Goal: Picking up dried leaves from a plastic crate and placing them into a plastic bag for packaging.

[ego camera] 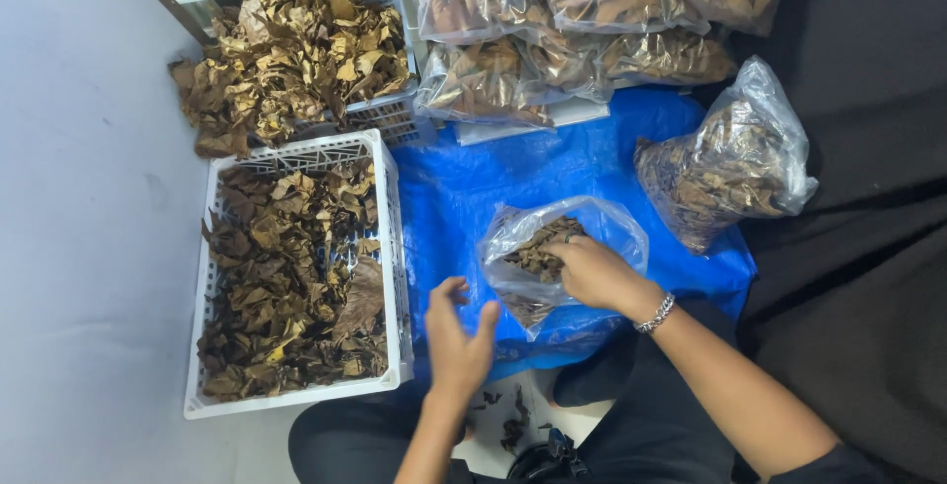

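Reaching into the mouth of a small clear plastic bag (552, 247) that lies on the blue tarp (464, 188), the right hand (592, 272) has its fingers curled down among the dry brown leaves inside; whether they are pinching any leaf cannot be told, since the fingertips are hidden by the bag and its contents. A metal bracelet (655, 313) sits on that wrist. The left hand (456, 336) hovers just left of the bag, near the person's lap, fingers loosely spread and slightly bent, holding nothing and not touching the bag. To the left stands a white plastic crate (393, 247) filled with crumpled dried leaves (286, 277), its long side running from near to far. Beyond it, at the far left, a second crate (390, 114) is heaped high with paler leaves. To the right of the small bag, well apart, a filled plastic bag (730, 163) of leaves rests at the tarp's edge. Along the far side, several more packed bags (552, 20) are stacked. A few leaf scraps (513, 425) lie near the person's knees.
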